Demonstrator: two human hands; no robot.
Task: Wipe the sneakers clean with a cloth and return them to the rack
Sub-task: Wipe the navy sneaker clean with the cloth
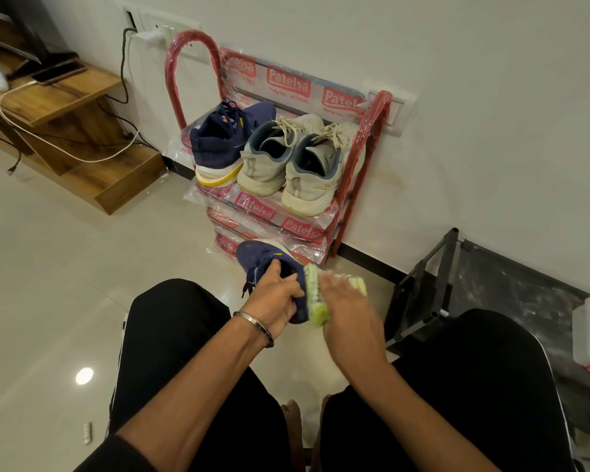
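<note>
wiping: your left hand (276, 294) grip clamped on navy mesh sneaker (269, 267) | right hand (348, 311) grip closed on yellow-green ribbed cloth (315, 294), rubbing it | three sneakers on red wrapped rack (361, 155); this one left to return

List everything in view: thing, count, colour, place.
navy sneaker on rack: one, navy with white and yellow sole, top shelf, left
pale sneakers: two, off-white, top shelf, right
rack: one, red, plastic-wrapped, against wall
held navy sneaker: one, navy, in front of rack
cloth: one, light green, against held sneaker
wooden unit: one, brown, left
phone: one, dark, on unit
black frame: one, right
left hand: gripping sneaker
right hand: on cloth
</note>
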